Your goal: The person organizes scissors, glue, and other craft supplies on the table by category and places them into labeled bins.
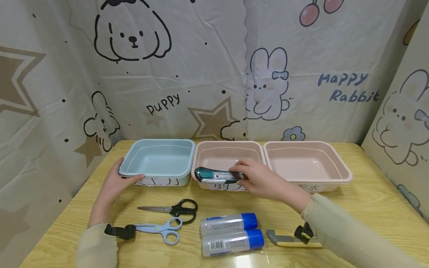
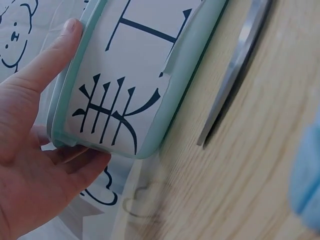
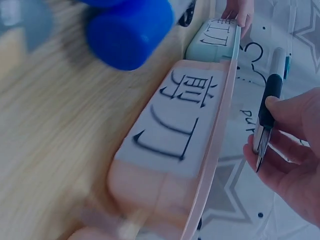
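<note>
My right hand [image 1: 259, 178] pinches a dark green and black utility knife [image 1: 214, 175] above the front rim of the middle pink bin [image 1: 231, 144]. In the right wrist view the knife [image 3: 270, 102] lies between thumb and fingers. My left hand [image 1: 115, 182] grips the left front corner of the light blue bin [image 1: 161, 174], its thumb along the rim and its fingers beneath it, as the left wrist view shows. Both bins carry white labels with black characters; the blue bin's label [image 2: 117, 110] shows close up.
At the right stands another pink bin [image 1: 308, 178]. On the wooden table lie black scissors [image 1: 179, 210], light blue scissors [image 1: 164, 229], two blue-capped glue sticks [image 1: 221, 224] and a yellow and grey cutter [image 1: 291, 241], partly hidden by my right wrist's camera. A printed curtain [image 1: 207, 74] hangs behind.
</note>
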